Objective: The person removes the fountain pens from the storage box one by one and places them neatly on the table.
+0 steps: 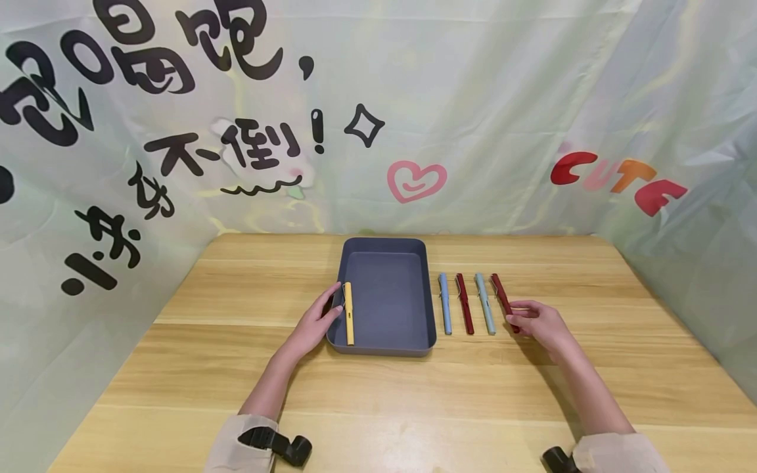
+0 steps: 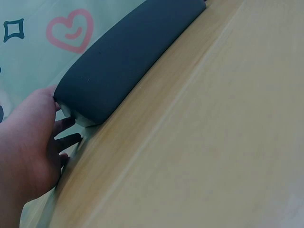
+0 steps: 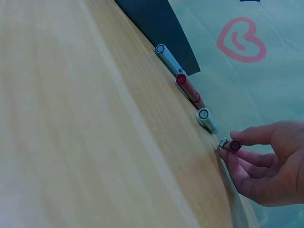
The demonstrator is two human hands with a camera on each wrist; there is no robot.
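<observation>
My left hand holds the left wall of a dark blue-grey tray, thumb at the rim and fingers along the outside. Inside the tray, against that same side, lies a yellow pen. On the right, my right hand pinches the near end of a dark red pen between thumb and fingers; the right wrist view shows its end and clip. Left of it, a light blue-green pen, another dark red pen and a blue pen lie side by side on the table.
The wooden table carries the tray and the row of pens beside the tray's right wall. A printed cloth hangs behind and along both sides. Black straps with small cameras sit on both sleeves.
</observation>
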